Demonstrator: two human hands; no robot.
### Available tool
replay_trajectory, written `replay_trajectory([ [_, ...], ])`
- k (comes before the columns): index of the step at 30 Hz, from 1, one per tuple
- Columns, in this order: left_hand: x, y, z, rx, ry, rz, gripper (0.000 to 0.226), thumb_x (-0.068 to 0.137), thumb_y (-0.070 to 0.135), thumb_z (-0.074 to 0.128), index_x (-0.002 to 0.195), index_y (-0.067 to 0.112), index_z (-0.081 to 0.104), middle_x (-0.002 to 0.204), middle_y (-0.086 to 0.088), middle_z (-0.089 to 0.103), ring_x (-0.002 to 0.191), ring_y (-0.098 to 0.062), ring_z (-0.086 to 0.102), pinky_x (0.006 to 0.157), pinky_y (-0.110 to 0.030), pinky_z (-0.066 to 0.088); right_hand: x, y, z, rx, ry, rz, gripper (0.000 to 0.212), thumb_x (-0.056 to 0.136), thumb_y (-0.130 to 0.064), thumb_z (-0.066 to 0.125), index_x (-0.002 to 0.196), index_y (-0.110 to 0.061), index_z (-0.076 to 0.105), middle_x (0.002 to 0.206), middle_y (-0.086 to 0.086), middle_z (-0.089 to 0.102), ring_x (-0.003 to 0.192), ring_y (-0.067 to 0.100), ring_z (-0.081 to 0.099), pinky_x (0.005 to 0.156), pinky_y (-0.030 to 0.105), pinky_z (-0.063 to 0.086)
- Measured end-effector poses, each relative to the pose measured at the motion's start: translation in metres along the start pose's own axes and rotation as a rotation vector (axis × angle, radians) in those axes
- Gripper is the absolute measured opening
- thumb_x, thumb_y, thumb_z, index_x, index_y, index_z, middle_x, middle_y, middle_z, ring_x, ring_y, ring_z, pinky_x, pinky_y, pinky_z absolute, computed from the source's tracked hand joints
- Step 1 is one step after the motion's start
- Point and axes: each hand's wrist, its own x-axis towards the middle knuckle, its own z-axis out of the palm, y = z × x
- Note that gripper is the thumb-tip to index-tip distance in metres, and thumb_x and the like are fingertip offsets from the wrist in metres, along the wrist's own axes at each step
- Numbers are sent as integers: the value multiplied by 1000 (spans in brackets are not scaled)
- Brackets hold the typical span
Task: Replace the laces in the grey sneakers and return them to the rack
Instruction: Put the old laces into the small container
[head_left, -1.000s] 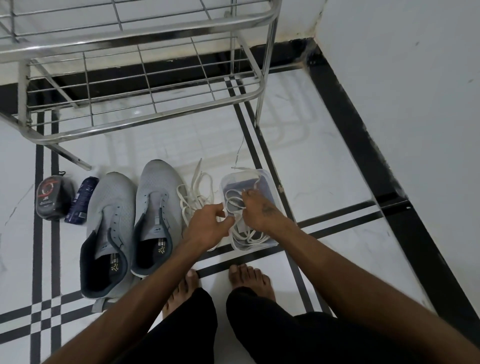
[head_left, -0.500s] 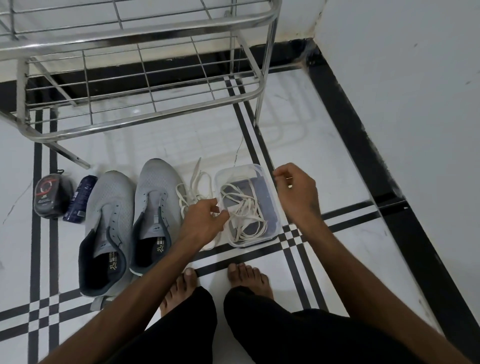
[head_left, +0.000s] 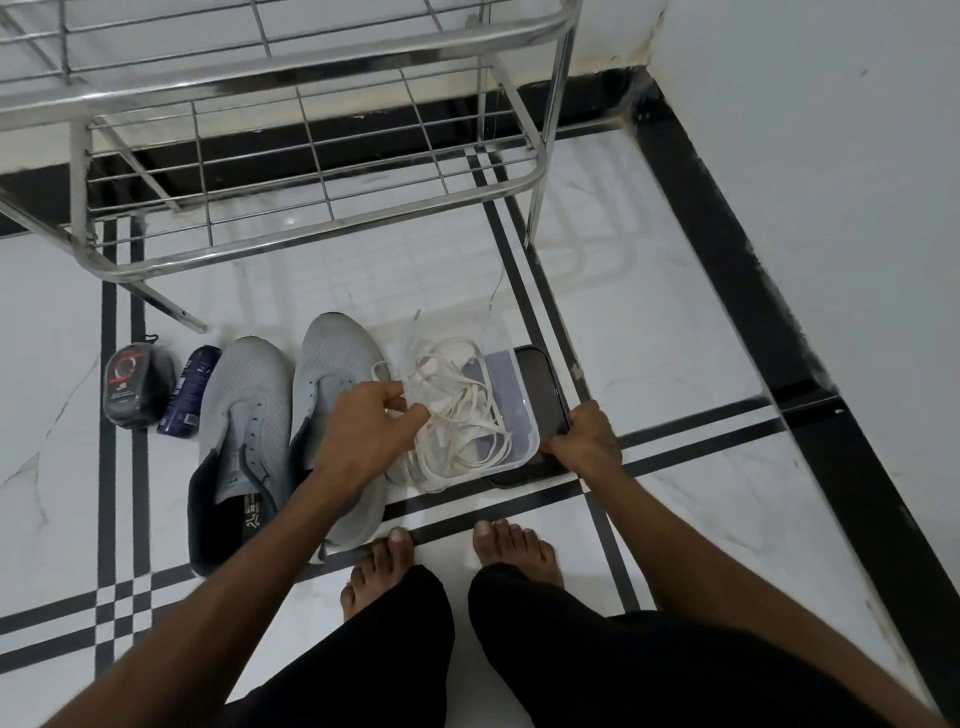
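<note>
At frame centre, white laces (head_left: 457, 415) in a clear container (head_left: 524, 415) are pinched by the left hand (head_left: 371, 431); a dark phone (head_left: 540, 395) is gripped by the right hand (head_left: 589, 441). Grey sneakers (head_left: 249, 415) are set centre-left, below the rack (head_left: 291, 244).

A white marble floor (head_left: 649, 332) is crossed by paired black stripes (head_left: 122, 519). White walls (head_left: 831, 130) are edged by a black skirting (head_left: 737, 249), meeting in a corner.

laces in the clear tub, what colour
Off-white laces, clearest in the head view.
</note>
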Motion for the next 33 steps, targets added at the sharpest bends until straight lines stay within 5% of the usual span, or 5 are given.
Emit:
replay_trajectory([
  [9, 14, 11, 42, 66, -101, -20, 25, 90, 32, 64, 105, 14, 72, 100, 3, 72, 64, -7, 72, 74, -27, 56, -43, -6, -73, 466, 276, -222, 24, 94, -17, 60, 107, -30, 45, 97, -15, 55, 88, 12, 63, 62, 23, 55],
  [13, 21, 13, 69, 16, -156, -57, 44, 92, 36, 66, 127, 10, 64, 110, 2, 71, 60, -3, 70, 66, -14, 49, -72, -26, -63, 220, 368, -561, 26, 90, -5, 54, 110, -20, 49, 106, -8, 49, 96, 12, 51, 78, 19, 45],
  [19, 9, 14, 86, -223, -74, -62, 49, 103, 41, 44, 148, 21, 42, 122, 0, 64, 73, -11, 73, 85, -41, 59, -82, -37, -15, -142, 241, -624, 28, 81, 0, 60, 109, -3, 56, 138, 19, 46, 137, 34, 36, 113, 48, 31],
  [24, 13, 17, 80, -164, 165, 24, 49, 93, 61, 51, 131, 32, 60, 103, 12, 66, 79, -6, 68, 81, -41, 58, -84, -34, 2, -289, 193, -619, 35, 85, -6, 59, 119, -12, 52, 154, 11, 34, 150, 28, 15, 124, 42, 10],
  [33, 23, 25, 82, -243, 176, -51, 36, 85, 35, 75, 118, 26, 64, 93, 8, 69, 79, -20, 71, 79, -46, 58, -75, -23, -18, -145, 270, -622, 37, 89, -42, 63, 122, -26, 55, 138, -1, 47, 129, 18, 41, 107, 40, 40],
])
